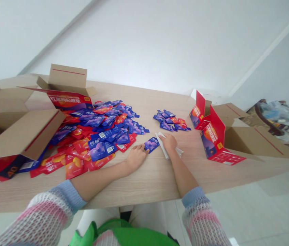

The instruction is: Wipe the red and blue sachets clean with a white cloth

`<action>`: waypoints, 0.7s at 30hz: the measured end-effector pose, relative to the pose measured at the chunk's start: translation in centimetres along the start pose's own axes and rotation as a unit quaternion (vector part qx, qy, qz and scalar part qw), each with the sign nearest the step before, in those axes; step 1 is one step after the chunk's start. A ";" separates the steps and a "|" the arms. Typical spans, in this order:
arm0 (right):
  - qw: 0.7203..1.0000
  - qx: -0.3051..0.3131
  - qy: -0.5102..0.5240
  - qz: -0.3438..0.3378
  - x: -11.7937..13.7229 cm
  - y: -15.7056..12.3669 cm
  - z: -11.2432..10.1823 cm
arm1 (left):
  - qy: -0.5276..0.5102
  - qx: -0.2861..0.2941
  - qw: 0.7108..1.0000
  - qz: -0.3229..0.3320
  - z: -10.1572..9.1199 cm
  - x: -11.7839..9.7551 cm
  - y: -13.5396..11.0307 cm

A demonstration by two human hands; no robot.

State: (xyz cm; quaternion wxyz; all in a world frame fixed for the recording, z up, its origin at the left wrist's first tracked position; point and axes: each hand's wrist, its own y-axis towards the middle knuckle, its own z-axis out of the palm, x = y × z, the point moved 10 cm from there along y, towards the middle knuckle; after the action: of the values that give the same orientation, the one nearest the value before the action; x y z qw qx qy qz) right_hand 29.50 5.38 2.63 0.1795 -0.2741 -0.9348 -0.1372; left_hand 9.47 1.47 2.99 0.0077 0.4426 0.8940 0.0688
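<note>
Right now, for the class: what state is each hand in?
Left hand: open, flat on the light wood table, holding nothing, beside a blue foil sachet.
Right hand: closed on a white folded cloth or paper.

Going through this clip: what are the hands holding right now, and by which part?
The right hand appears to clasp a folded white cloth around its middle. The left hand holds nothing clearly; its fingertips lie at a blue sachet's edge.

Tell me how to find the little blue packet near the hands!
On the wooden table, find the big heap of blue and red packets. Just past its edge, between the left hand and the right hand, one blue packet lies alone.
</note>
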 end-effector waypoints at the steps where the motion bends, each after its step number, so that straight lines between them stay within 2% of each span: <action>1: 1.000 -0.020 0.017 0.013 -0.8 0.1 -0.5 | -0.004 0.002 1.000 -0.006 0.1 0.1 -0.1; 3: 0.994 -0.060 0.085 0.017 -1.9 0.2 -1.4 | -0.013 0.003 1.000 -0.022 0.4 0.3 -0.3; 5: 0.978 -0.075 0.197 -0.004 -2.0 0.1 -1.9 | -0.018 -0.006 0.999 -0.033 0.5 0.7 -0.5; 7: 0.950 -0.050 0.307 -0.034 -0.8 -0.4 -1.6 | -0.016 -0.021 0.999 -0.029 0.4 0.8 -0.6; 9: 0.928 -0.023 0.362 -0.082 1.6 -1.5 -1.1 | -0.011 -0.034 0.999 -0.014 0.2 0.6 -0.7; 11: 0.925 -0.016 0.344 -0.160 4.7 -3.4 -0.9 | -0.005 -0.038 0.999 0.000 0.1 0.5 -0.7; 13: 0.928 -0.008 0.277 -0.251 7.7 -5.6 -0.3 | 0.000 -0.032 0.999 0.003 0.2 0.4 -0.7; 15: 0.931 0.011 0.200 -0.304 9.5 -7.1 0.7 | 0.003 -0.024 1.000 0.004 0.4 0.3 -0.7; 17: 0.944 0.021 0.136 -0.298 9.6 -7.1 1.5 | 0.008 -0.025 1.000 0.003 0.5 0.2 -0.7; 21: 0.975 -0.009 0.041 -0.217 7.5 -5.0 1.3 | 0.019 -0.025 1.000 0.003 0.4 0.1 -0.5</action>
State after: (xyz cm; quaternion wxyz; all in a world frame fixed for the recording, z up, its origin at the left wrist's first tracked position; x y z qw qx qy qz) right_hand 20.46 5.25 3.80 0.1809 -0.0609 -0.9626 -0.1923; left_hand 9.06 1.25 2.54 0.0011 0.4437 0.8907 0.0992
